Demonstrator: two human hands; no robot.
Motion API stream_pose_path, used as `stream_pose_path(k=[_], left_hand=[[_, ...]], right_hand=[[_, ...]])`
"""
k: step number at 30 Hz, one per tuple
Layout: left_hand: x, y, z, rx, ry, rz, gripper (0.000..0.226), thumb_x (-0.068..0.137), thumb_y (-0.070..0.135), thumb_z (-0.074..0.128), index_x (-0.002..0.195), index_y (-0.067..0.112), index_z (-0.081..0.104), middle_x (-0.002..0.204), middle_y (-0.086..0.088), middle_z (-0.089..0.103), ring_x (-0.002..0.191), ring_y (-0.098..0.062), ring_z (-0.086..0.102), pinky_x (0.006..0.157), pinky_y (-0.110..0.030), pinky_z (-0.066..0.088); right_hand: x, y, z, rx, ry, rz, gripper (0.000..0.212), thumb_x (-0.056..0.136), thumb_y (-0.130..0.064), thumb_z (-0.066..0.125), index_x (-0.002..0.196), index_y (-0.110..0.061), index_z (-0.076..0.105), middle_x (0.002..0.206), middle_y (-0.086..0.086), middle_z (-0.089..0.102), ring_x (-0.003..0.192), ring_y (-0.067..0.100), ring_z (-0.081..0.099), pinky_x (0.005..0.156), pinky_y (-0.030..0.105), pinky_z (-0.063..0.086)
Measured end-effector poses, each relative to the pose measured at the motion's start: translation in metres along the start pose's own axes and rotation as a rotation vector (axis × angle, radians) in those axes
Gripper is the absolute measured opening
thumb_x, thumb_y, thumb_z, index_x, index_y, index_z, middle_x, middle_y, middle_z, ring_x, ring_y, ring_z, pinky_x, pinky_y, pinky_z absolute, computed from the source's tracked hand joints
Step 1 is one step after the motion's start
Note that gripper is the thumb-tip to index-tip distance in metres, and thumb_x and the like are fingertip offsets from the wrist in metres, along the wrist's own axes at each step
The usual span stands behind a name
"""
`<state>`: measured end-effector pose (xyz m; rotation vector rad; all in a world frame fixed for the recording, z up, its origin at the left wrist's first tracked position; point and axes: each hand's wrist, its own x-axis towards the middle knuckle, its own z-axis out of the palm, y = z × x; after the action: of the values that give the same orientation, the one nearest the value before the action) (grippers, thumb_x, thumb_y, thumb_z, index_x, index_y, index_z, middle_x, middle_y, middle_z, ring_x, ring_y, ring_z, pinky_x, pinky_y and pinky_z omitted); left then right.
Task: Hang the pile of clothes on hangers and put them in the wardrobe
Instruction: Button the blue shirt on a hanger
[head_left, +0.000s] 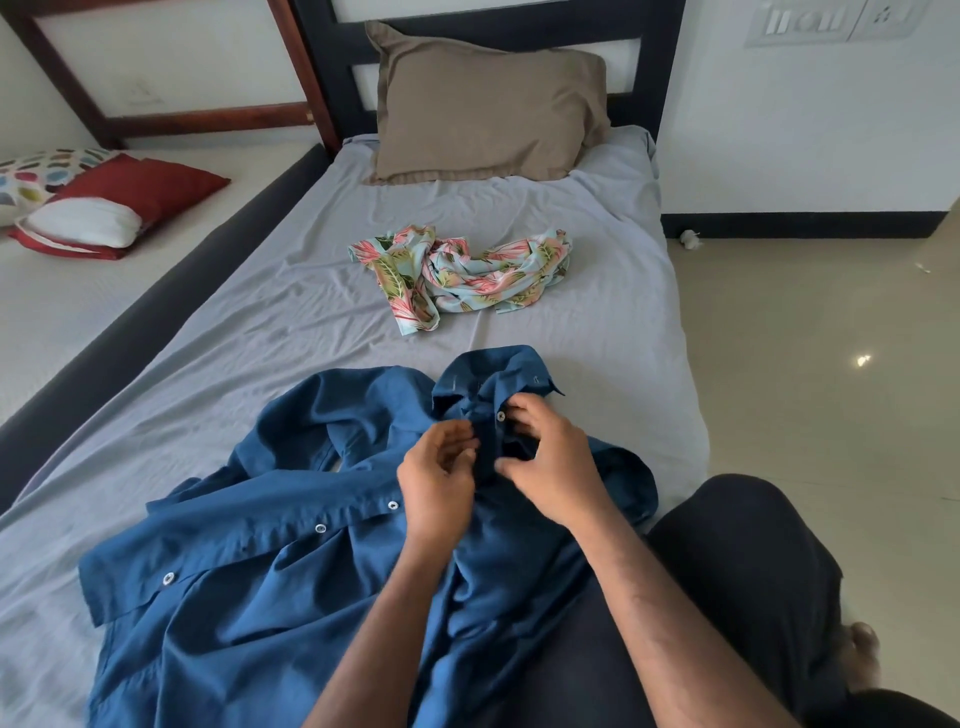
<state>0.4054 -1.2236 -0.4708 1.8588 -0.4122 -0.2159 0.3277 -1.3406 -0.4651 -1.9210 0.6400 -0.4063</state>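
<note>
I see the blue shirt (270, 561) spread on the bed (597, 312), its collar end lying right under both hands. My right hand (550, 462) pinches the button placket just below the collar, and my left hand (436, 478) pinches the fabric edge beside it. The floral shirt (457, 275) lies crumpled farther up the bed, well apart from either grip.

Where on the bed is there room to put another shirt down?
The grey sheet is bare left of the floral shirt, and between that shirt and the brown pillow. Near the person it is crowded: the blue shirt covers it.
</note>
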Motion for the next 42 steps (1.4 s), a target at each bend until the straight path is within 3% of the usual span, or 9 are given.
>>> stream_pose_path(k=[4, 7, 11, 17, 21, 26, 30, 34, 42], left_hand=[[-0.001, -0.016, -0.019, 0.27, 0.012, 0.196, 0.027, 0.079, -0.006, 0.076, 0.087, 0.019, 0.074, 0.087, 0.011, 0.066, 0.081, -0.005, 0.066, 0.075, -0.018, 0.053], [-0.001, -0.027, -0.024, 0.464, -0.017, 0.29, 0.019, 0.075, 0.006, 0.084, 0.08, 0.023, 0.077, 0.08, 0.014, 0.061, 0.084, -0.015, 0.056, 0.078, -0.034, 0.044], [-0.004, -0.035, -0.022, 0.57, -0.121, 0.257, 0.01, 0.081, 0.02, 0.082, 0.088, 0.027, 0.08, 0.083, 0.017, 0.059, 0.092, -0.012, 0.051, 0.079, -0.031, 0.025], [-0.001, -0.042, -0.027, 0.534, -0.221, 0.239, 0.013, 0.081, 0.01, 0.081, 0.093, 0.014, 0.081, 0.089, 0.0, 0.067, 0.092, -0.019, 0.058, 0.085, -0.024, 0.043], [0.001, -0.041, -0.027, 0.565, -0.232, 0.259, 0.009, 0.084, 0.01, 0.076, 0.083, 0.018, 0.074, 0.084, 0.006, 0.064, 0.087, -0.019, 0.058, 0.082, -0.037, 0.047], [0.03, -0.015, -0.047, 0.063, 0.087, 0.002, 0.011, 0.098, 0.013, 0.062, 0.088, 0.017, 0.062, 0.082, 0.002, 0.063, 0.072, -0.011, 0.055, 0.074, -0.028, 0.046], [0.061, 0.01, -0.073, -0.048, 0.217, -0.04, 0.014, 0.102, 0.023, 0.057, 0.092, 0.015, 0.063, 0.08, -0.005, 0.059, 0.069, -0.016, 0.05, 0.061, -0.029, 0.044], [0.081, 0.032, -0.085, -0.04, 0.272, -0.017, 0.01, 0.1, 0.024, 0.061, 0.093, 0.019, 0.066, 0.086, -0.004, 0.067, 0.077, -0.017, 0.06, 0.072, -0.037, 0.052], [0.03, 0.037, -0.055, -0.144, 0.003, 0.015, 0.015, 0.091, 0.007, 0.073, 0.087, 0.021, 0.076, 0.082, -0.002, 0.077, 0.077, -0.014, 0.07, 0.077, -0.032, 0.057]], right_hand=[[-0.002, 0.005, 0.004, -0.427, 0.106, -0.06, 0.047, 0.073, -0.006, 0.081, 0.107, -0.024, 0.055, 0.107, -0.007, 0.064, 0.1, 0.023, 0.062, 0.088, 0.041, 0.051], [-0.002, 0.004, 0.0, -0.52, 0.226, -0.026, 0.028, 0.077, -0.019, 0.084, 0.096, -0.02, 0.063, 0.108, 0.0, 0.064, 0.098, 0.028, 0.059, 0.085, 0.039, 0.05], [-0.004, 0.0, -0.003, -0.541, 0.21, 0.012, 0.01, 0.089, -0.031, 0.074, 0.094, -0.022, 0.074, 0.095, 0.001, 0.069, 0.094, 0.028, 0.061, 0.079, 0.039, 0.051], [-0.006, -0.002, -0.006, -0.708, 0.071, 0.124, 0.019, 0.095, -0.029, 0.065, 0.111, -0.023, 0.072, 0.11, 0.001, 0.065, 0.114, 0.029, 0.053, 0.092, 0.043, 0.045], [-0.005, -0.003, -0.003, -0.585, 0.219, 0.027, 0.013, 0.098, -0.025, 0.055, 0.097, -0.022, 0.067, 0.088, -0.004, 0.064, 0.095, 0.024, 0.058, 0.088, 0.043, 0.038], [-0.003, -0.004, -0.006, -0.411, 0.279, -0.111, 0.016, 0.1, -0.036, 0.061, 0.089, -0.024, 0.063, 0.067, -0.013, 0.059, 0.062, 0.013, 0.054, 0.08, 0.036, 0.033], [-0.003, -0.001, -0.005, -0.363, 0.179, -0.147, 0.014, 0.096, -0.037, 0.068, 0.095, -0.023, 0.07, 0.077, -0.015, 0.068, 0.077, 0.015, 0.066, 0.086, 0.039, 0.042], [-0.003, -0.002, -0.003, -0.397, 0.103, -0.126, 0.014, 0.097, -0.032, 0.067, 0.107, -0.023, 0.071, 0.094, -0.011, 0.073, 0.09, 0.017, 0.068, 0.092, 0.046, 0.048], [0.001, -0.003, -0.011, -0.002, 0.118, 0.038, 0.012, 0.086, -0.027, 0.081, 0.079, -0.018, 0.076, 0.069, -0.008, 0.069, 0.065, 0.003, 0.063, 0.064, 0.016, 0.048]])
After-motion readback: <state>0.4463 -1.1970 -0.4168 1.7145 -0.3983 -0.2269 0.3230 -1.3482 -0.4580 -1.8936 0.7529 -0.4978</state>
